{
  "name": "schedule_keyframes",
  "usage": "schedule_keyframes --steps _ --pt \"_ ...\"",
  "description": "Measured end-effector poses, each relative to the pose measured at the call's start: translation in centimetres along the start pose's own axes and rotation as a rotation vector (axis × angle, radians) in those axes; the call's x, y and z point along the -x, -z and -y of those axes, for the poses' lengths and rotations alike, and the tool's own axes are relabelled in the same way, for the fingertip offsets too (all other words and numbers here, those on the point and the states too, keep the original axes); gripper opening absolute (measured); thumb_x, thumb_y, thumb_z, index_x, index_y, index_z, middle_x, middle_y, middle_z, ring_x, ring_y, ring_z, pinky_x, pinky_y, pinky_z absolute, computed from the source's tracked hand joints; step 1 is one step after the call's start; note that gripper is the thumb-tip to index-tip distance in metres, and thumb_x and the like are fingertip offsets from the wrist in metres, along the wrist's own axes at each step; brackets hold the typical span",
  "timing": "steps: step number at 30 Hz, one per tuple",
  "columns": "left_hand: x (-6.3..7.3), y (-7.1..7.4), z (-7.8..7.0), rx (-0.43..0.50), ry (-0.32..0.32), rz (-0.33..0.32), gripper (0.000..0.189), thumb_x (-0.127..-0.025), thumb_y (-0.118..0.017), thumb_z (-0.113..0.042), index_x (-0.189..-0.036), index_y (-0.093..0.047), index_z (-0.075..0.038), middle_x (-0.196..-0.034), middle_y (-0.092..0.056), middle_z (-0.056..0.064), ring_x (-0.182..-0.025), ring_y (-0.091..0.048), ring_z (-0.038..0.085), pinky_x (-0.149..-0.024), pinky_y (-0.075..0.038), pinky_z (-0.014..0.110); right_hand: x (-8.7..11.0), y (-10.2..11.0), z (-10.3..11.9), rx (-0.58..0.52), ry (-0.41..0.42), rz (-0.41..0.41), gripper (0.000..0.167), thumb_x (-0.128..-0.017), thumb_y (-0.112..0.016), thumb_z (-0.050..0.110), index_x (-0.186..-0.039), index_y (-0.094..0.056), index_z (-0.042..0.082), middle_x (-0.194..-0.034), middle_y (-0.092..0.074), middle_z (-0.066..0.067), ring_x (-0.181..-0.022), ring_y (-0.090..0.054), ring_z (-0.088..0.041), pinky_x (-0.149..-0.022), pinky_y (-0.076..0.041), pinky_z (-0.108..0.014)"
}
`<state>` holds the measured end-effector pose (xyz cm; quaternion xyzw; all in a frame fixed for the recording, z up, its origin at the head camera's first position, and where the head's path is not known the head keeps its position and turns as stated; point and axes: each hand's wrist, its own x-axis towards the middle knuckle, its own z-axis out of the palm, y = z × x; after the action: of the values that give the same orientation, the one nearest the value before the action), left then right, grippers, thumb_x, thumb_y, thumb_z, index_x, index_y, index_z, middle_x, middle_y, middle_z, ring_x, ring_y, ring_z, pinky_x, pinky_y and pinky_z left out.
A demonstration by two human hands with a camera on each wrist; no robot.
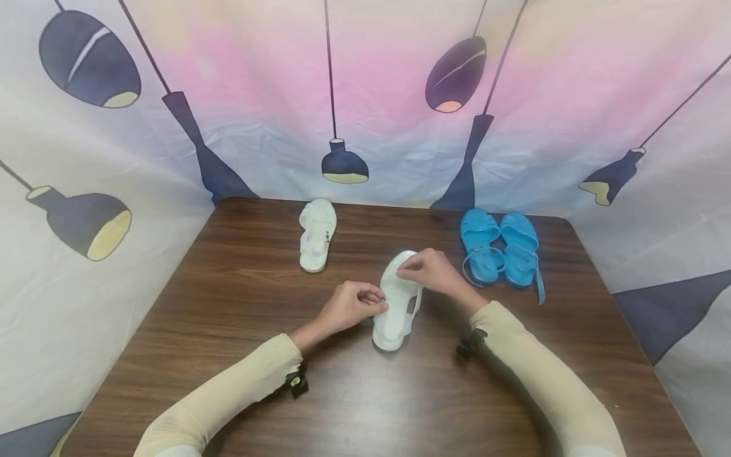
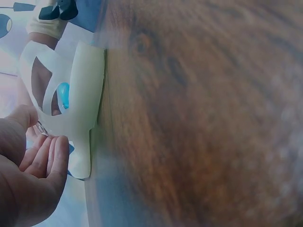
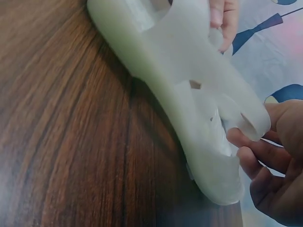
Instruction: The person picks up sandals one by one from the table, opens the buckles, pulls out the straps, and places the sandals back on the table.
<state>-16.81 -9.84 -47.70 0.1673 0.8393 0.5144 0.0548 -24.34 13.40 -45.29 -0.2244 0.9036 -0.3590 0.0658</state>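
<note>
A white sandal [image 1: 394,311] lies on the wooden table in front of the person, sole down, toe pointing away. At its left side the left hand [image 1: 353,306] pinches a small metal buckle [image 2: 41,128] on the strap between thumb and fingers. The right hand [image 1: 432,271] is at the toe end, its thumb and fingers pinching the edge of the front strap [image 3: 255,120]. Cut-out openings in the sandal's upper show in the left wrist view. The matching white sandal [image 1: 318,236] lies farther back, left of the hands.
A pair of blue sandals [image 1: 520,247] sits at the back right of the brown table [image 1: 245,330], one ankle strap sticking out toward the front. Behind the table hangs a cloth backdrop [image 1: 388,82] printed with lamps. Small black devices [image 1: 297,383] are worn at both wrists.
</note>
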Motion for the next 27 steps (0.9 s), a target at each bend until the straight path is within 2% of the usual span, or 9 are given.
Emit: schedule_keyframes --steps 5,10,15,21,24,27 --pt "0.0 -0.1 0.1 0.014 0.013 0.009 0.016 -0.087 -0.081 -0.017 -0.098 -0.077 -0.006 -0.089 -0.077 0.004 -0.081 -0.073 0.012 -0.070 -0.058 0.022 0.2 0.0 -0.2 0.024 -0.026 -0.007 0.022 -0.092 -0.078 0.032 -0.103 -0.082 0.014 -0.101 -0.079 -0.002 -0.096 -0.071 -0.021 -0.081 -0.058 -0.038" --pt "0.1 -0.1 -0.1 0.028 0.028 0.014 0.017 -0.088 -0.080 -0.015 -0.100 -0.076 -0.004 -0.091 -0.077 0.006 -0.083 -0.072 0.013 -0.072 -0.059 0.023 1.0 0.5 -0.1 0.030 -0.054 -0.038 0.032 -0.092 -0.076 0.043 -0.108 -0.081 0.015 -0.105 -0.078 -0.002 -0.104 -0.070 -0.023 -0.087 -0.058 -0.043" --pt "0.1 -0.2 -0.3 0.034 0.045 0.005 0.018 -0.089 -0.079 -0.015 -0.102 -0.075 -0.003 -0.094 -0.077 0.007 -0.085 -0.072 0.014 -0.075 -0.059 0.024 2.8 1.5 0.0 0.002 -0.091 -0.065 0.043 -0.092 -0.073 0.052 -0.113 -0.079 0.014 -0.109 -0.077 -0.004 -0.106 -0.070 -0.025 -0.089 -0.058 -0.046" --pt "0.2 -0.1 -0.3 0.016 0.067 -0.021 0.018 -0.091 -0.077 -0.017 -0.104 -0.074 -0.005 -0.096 -0.076 0.006 -0.087 -0.072 0.015 -0.078 -0.059 0.026 5.6 2.0 0.0 -0.049 -0.158 -0.047 0.052 -0.091 -0.072 0.054 -0.120 -0.076 0.011 -0.117 -0.075 -0.008 -0.110 -0.068 -0.027 -0.091 -0.058 -0.048" --pt "0.5 0.1 -0.5 0.007 0.080 -0.028 0.020 -0.093 -0.076 -0.020 -0.107 -0.073 -0.006 -0.098 -0.076 0.005 -0.089 -0.072 0.015 -0.077 -0.058 0.028 6.9 1.6 -0.1 -0.050 -0.191 -0.017 0.053 -0.091 -0.072 0.054 -0.121 -0.074 0.010 -0.116 -0.075 -0.008 -0.106 -0.068 -0.026 -0.089 -0.059 -0.046" --pt "1.0 0.2 -0.7 0.001 0.111 -0.022 0.025 -0.094 -0.075 -0.025 -0.113 -0.072 -0.009 -0.102 -0.076 0.004 -0.088 -0.072 0.014 -0.073 -0.058 0.029 8.0 0.9 -0.3 -0.082 -0.225 0.032 0.052 -0.092 -0.072 0.054 -0.119 -0.075 0.010 -0.103 -0.076 -0.005 -0.092 -0.070 -0.022 -0.079 -0.060 -0.038"
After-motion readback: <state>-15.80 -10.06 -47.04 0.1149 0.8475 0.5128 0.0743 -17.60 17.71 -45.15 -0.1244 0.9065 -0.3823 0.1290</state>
